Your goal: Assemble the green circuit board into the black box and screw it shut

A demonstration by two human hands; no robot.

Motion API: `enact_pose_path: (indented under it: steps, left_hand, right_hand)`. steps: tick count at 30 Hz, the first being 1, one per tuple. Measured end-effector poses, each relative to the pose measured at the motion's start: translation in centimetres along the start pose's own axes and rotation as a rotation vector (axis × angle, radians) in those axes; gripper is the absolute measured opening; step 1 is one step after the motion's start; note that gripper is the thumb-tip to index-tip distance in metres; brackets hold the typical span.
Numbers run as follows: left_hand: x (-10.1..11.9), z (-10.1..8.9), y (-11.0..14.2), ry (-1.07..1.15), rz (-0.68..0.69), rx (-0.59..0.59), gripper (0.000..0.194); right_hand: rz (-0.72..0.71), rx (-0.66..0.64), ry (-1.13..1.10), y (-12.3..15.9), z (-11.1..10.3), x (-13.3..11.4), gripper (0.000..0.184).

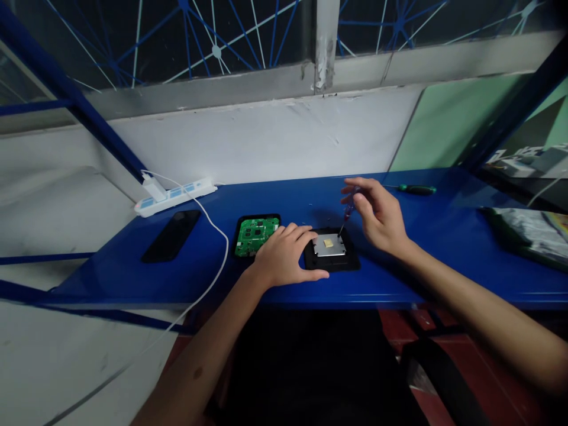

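My right hand (375, 213) is closed around the handle of a small screwdriver (348, 210). Its tip reaches down to the upper right corner of a silver metal plate (332, 249). A small yellowish square pad (328, 243) sits on that plate, which lies in a black plastic cover (352, 260). My left hand (286, 253) rests with fingers stretched over the cover's left side, thumb near its front edge. Left of that hand, partly covered by it, a green circuit board (256, 235) lies in a black housing (238, 241).
A black phone (172, 235) and a white power strip (177, 198) with a plugged-in charger lie at the left. The white cable (219, 269) runs over the table's front edge. A green-and-black screwdriver (417, 189) is at the back right, a plastic bag (530, 234) at far right.
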State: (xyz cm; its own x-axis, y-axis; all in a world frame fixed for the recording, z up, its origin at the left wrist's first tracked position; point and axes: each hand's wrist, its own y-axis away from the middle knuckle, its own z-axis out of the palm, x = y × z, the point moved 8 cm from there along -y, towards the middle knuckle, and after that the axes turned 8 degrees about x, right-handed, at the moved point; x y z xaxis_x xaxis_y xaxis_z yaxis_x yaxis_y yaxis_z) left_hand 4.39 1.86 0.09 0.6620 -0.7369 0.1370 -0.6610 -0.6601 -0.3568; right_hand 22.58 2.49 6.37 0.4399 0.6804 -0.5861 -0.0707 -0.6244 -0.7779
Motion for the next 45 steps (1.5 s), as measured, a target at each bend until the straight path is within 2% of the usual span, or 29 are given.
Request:
enact_pose_path:
  steps: [5, 12, 17, 21, 26, 29, 33, 45]
  left_hand:
    - [0.1, 0.0, 0.0, -0.001, 0.004, 0.010, 0.084]
    - [0.0, 0.1, 0.0, -0.003, 0.003, 0.002, 0.084]
    - [0.0, 0.0, 0.0, -0.001, 0.000, 0.001, 0.084]
    - [0.0, 0.0, -0.1, -0.002, -0.009, -0.011, 0.083]
    - [0.0, 0.0, 0.0, 0.006, -0.002, -0.001, 0.082]
    - [-0.1, 0.0, 0.0, 0.015, -0.003, -0.003, 0.083]
    - [0.0, 0.0, 0.0, 0.019, 0.001, -0.004, 0.083]
    - [0.1, 0.0, 0.0, 0.008, 0.007, 0.007, 0.081]
  right_hand:
    - [-0.004, 0.024, 0.035, -0.1, -0.1, 0.4, 0.028]
    - [-0.064, 0.089, 0.089, -0.4, -0.8, 0.0, 0.015]
    - [-0.010, 0.068, 0.018, -0.4, -0.8, -0.1, 0.027]
    - [-0.041, 0.029, 0.035, -0.5, -0.7, -0.4, 0.027]
    - [-0.107, 0.093, 0.144, -0.6, -1.1, -0.8, 0.019]
    - [-0.060, 0.108, 0.100, -0.4, -1.1, -0.4, 0.024]
    - [0.027, 0.055, 0.005, -0.3, -0.8, 0.2, 0.028]
    - [-0.018, 0.041, 0.077, -0.6, -0.6, 0.2, 0.027]
